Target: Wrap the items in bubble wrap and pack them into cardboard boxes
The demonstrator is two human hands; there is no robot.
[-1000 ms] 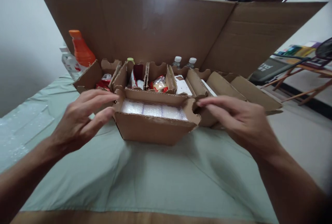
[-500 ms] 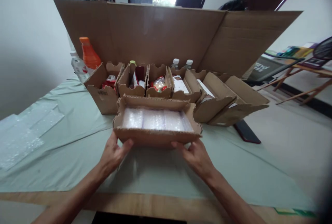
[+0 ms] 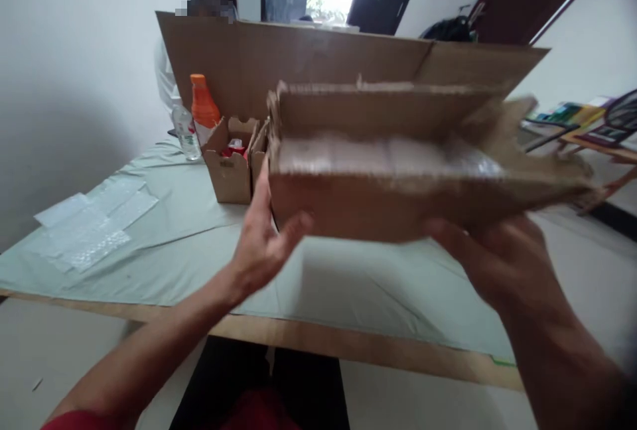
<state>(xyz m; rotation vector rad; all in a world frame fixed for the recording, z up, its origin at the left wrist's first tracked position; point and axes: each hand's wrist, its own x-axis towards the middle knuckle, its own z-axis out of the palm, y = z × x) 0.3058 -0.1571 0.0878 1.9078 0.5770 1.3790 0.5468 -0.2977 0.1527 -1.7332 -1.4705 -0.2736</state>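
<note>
Between my two hands a long, open-topped cardboard box (image 3: 358, 208) is held up off the table, close to me and smeared by motion. Bubble-wrapped packs (image 3: 363, 156) lie in a row inside it. My left hand (image 3: 266, 234) grips its left end, thumb on the front wall and fingers at the side. At the right end my right hand (image 3: 488, 251) closes round the lower edge, its fingers partly hidden beneath. Behind the box, a smaller cardboard bin (image 3: 229, 178) with red packaging stands at the left; the other bins are mostly covered.
A tall cardboard panel (image 3: 318, 52) stands along the back. An orange bottle (image 3: 203, 103) and a clear bottle (image 3: 186, 135) are beside the left bin. Bubble-wrap sheets (image 3: 97, 224) lie on the green cloth (image 3: 184, 244) at left. A person's head shows behind the panel.
Both hands have raised the box from just above the cloth and brought it closer and to the right. It now blocks most of the bins. The view has shifted.
</note>
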